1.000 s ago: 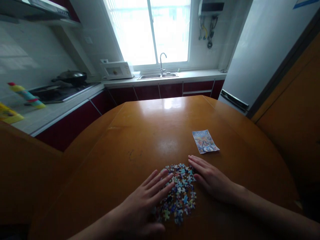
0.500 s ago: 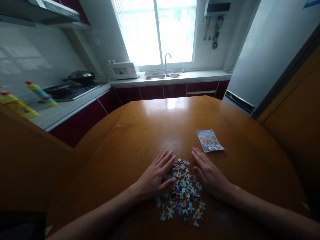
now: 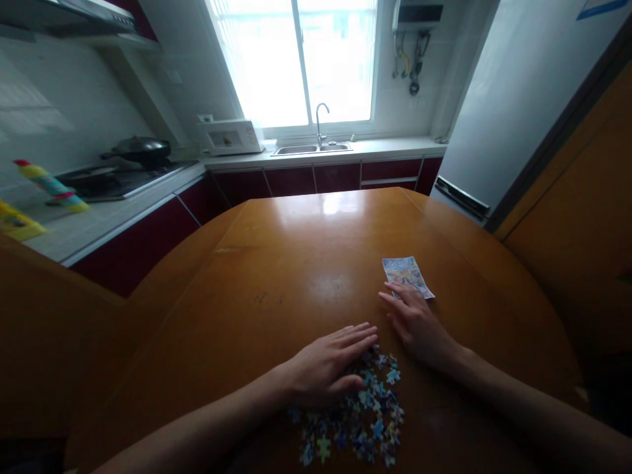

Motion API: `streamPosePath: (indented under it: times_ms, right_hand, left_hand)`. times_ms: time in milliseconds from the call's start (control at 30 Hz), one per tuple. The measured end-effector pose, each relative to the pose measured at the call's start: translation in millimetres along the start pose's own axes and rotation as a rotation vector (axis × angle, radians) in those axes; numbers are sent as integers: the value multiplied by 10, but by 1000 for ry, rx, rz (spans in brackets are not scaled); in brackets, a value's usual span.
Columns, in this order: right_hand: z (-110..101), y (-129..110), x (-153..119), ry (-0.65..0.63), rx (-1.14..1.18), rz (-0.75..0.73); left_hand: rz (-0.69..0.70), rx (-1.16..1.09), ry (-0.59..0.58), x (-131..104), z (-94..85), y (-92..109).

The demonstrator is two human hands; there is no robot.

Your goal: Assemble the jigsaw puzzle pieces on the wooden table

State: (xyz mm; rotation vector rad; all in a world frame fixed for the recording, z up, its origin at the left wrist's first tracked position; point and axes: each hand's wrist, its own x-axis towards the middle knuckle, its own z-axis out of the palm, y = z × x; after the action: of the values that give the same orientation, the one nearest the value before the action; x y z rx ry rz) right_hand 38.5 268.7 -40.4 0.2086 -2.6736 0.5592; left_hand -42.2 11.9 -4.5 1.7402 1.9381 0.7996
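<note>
A loose pile of small jigsaw pieces (image 3: pixel 368 421), mostly blue and white with a light green one, lies near the front of the brown table (image 3: pixel 296 257). My left hand (image 3: pixel 328 362) is flat over the pile's upper left part, thumb and fingers apart, hiding some pieces. Right of and above the pile is my right hand (image 3: pixel 419 329), fingers spread and holding nothing. Its fingertips overlap the lower left part of a colourful printed sheet (image 3: pixel 407 270); whether they touch it I cannot tell.
Beyond the table are a counter with a sink (image 3: pixel 311 149), a white microwave (image 3: pixel 231 137) and a lidded pan (image 3: pixel 141 150) on the stove. A grey refrigerator (image 3: pixel 486 112) stands at the right. Yellow bottles stand at the left.
My left hand has moved right and nearer over the pile, and the upper pieces have shifted with it. My right hand has moved up to the sheet. The view has turned slightly.
</note>
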Motion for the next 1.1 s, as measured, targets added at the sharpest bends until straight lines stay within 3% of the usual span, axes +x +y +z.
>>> streamPosePath:
  times_ms: [100,200,367,533,667,967,1100]
  right_hand:
    - [-128,-146,-39,19,127,-60]
    - [-245,-256,-140,-111,291,-86]
    - [-332,-362,-365,-303,352,-113]
    - [-299,-418,-413,-307,320,-87]
    - [-255,-381,-321,-188,292,-2]
    - [-91,-367,436,-161,321,-68]
    - [18,-373,489,-181,323,-95]
  left_hand:
    - [-63,-170,258,-63,5,-86]
    - [-184,-289,503,-83,-4,-199]
    - [-307,-511,700,-12,-10,-319]
    - [-361,-506,723,53,-16,-335]
    - [-361,-457,720,58,-41,-337]
    - [-384,-585,704,70,-85,-438]
    - [-375,-516,634,28,-108,-420]
